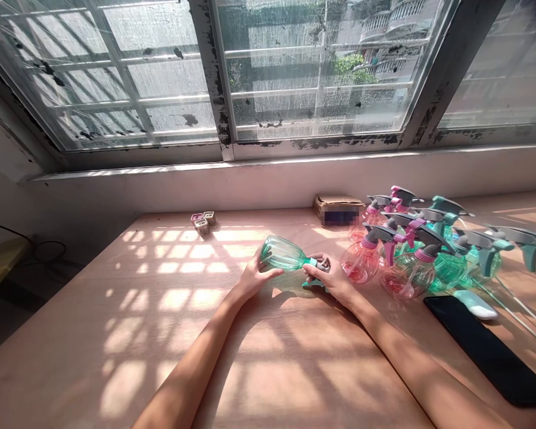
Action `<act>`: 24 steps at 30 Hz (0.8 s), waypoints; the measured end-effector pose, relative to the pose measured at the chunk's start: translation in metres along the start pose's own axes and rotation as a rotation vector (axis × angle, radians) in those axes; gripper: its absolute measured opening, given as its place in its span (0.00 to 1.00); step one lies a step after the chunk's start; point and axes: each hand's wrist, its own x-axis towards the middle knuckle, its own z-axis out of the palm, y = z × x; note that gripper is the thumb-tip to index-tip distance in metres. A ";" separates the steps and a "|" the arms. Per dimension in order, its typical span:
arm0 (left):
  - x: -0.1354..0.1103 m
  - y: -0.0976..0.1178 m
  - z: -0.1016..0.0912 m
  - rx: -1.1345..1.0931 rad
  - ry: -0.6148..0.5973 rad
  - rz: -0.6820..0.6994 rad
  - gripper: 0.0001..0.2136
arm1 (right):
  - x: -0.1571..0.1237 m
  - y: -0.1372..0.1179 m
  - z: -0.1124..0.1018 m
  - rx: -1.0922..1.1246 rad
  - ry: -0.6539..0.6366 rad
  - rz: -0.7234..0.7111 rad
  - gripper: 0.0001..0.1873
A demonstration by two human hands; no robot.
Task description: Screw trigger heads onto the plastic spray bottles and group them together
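A translucent green ribbed plastic spray bottle (282,253) lies tilted on its side between my hands, its base pointing left. My left hand (254,277) wraps the lower part of the bottle's body. My right hand (328,277) grips the neck, covering most of the grey and teal sprayer head (324,266). A teal trigger (312,285) shows below my right fingers. Close to my right hand stands a group of pink and green spray bottles (404,274), and neither hand touches them.
The light wooden table (116,333) runs up to a white window sill (205,185). A cardboard box (337,208) and several small square pieces (201,223) lie at the back. A black phone (482,345) and a white-and-teal object (476,304) sit at the right.
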 end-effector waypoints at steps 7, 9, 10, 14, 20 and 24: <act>-0.001 0.002 -0.001 0.015 -0.016 -0.018 0.17 | -0.001 -0.002 0.000 0.013 0.012 -0.008 0.13; 0.000 0.002 0.000 0.016 -0.023 -0.007 0.18 | -0.001 -0.002 0.000 0.017 0.017 -0.006 0.13; 0.000 0.002 0.000 0.018 -0.023 -0.004 0.18 | -0.002 -0.003 0.000 0.018 0.019 -0.005 0.14; -0.001 0.006 0.000 0.036 0.002 -0.014 0.20 | -0.003 -0.005 0.001 0.015 0.016 -0.006 0.14; -0.002 0.002 -0.002 0.050 0.009 -0.029 0.18 | -0.004 -0.007 0.003 -0.012 0.003 -0.024 0.13; 0.000 -0.005 -0.001 0.033 0.007 0.002 0.19 | -0.003 -0.008 0.001 -0.017 -0.001 -0.021 0.12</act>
